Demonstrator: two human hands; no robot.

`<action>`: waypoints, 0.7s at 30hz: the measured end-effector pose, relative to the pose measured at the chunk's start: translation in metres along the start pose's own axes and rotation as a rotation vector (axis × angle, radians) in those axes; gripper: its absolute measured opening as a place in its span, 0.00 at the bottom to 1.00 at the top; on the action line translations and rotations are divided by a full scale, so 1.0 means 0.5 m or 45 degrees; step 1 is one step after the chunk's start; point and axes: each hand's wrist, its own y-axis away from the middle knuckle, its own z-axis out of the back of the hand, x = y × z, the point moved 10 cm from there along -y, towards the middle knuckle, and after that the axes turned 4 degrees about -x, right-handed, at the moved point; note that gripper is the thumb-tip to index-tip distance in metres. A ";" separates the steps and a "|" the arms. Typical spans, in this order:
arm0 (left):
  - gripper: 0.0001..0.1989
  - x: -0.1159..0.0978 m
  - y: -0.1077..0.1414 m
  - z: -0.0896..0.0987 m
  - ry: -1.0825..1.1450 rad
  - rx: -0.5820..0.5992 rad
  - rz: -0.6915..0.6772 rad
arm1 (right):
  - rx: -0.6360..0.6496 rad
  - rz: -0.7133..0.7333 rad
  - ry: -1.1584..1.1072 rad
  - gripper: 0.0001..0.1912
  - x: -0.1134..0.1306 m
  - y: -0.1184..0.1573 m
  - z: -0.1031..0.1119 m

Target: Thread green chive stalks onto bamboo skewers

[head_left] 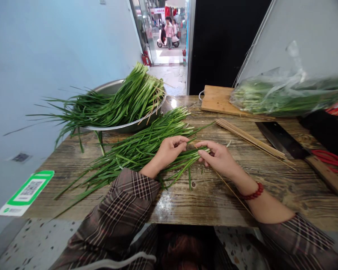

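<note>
Plaid sleeves [124, 210], brown with woven checks, reach up from the bottom of my view over a wet, ridged wooden tabletop [186, 206]. From my remote seat I see the left grip [169, 150], thumb and forefinger pressed together above the green stalks [141, 144]; I cannot tell what is pinched there. My right grip [220, 159], a red beaded bracelet [253, 192] at its wrist, closes on the pale ends of a few stalks. 1 thin tan strand [232, 190] trails from beneath it towards the tabletop's near edge. Flat, ribbon-like leaves fan out leftward from both hands.

Behind, a shiny round metal bowl [129, 126] carries a heap of similar greens [121, 101], with several tan strands [156, 103] draped over its pale ends. On my right are a sheaf of slender, straw-like strips [250, 138], a dark-bladed cleaver [281, 138] with a wooden handle, and red looped handles [331, 159]. Farther back, a crinkled clear bag [287, 92] of greens overlaps a smooth wooden board [216, 99].
</note>
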 end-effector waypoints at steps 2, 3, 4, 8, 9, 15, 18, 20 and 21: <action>0.10 -0.002 0.001 -0.001 -0.017 0.009 -0.007 | -0.006 0.002 0.010 0.17 0.000 0.000 0.001; 0.10 -0.002 0.001 -0.001 -0.022 0.011 -0.008 | -0.007 0.005 0.012 0.17 0.001 0.000 0.001; 0.10 -0.002 0.002 -0.002 -0.021 0.014 -0.007 | -0.006 0.007 0.012 0.17 0.002 0.000 0.001; 0.10 -0.002 0.002 -0.001 0.012 0.010 0.004 | -0.007 0.001 0.012 0.17 0.004 0.000 0.001; 0.10 -0.002 0.002 -0.001 0.020 0.007 0.006 | -0.007 -0.001 0.013 0.17 0.004 0.000 0.001; 0.10 -0.003 0.002 -0.002 -0.007 0.011 -0.006 | -0.012 -0.007 0.025 0.17 0.001 0.000 0.002; 0.11 -0.003 0.002 -0.002 -0.032 0.018 -0.030 | -0.009 -0.010 0.036 0.17 -0.003 -0.002 0.001; 0.10 -0.007 0.002 0.000 -0.073 0.006 -0.061 | -0.008 -0.011 0.023 0.17 -0.005 -0.003 0.000; 0.10 -0.010 0.002 0.000 -0.098 0.002 -0.081 | -0.013 -0.013 0.008 0.17 -0.005 -0.003 0.001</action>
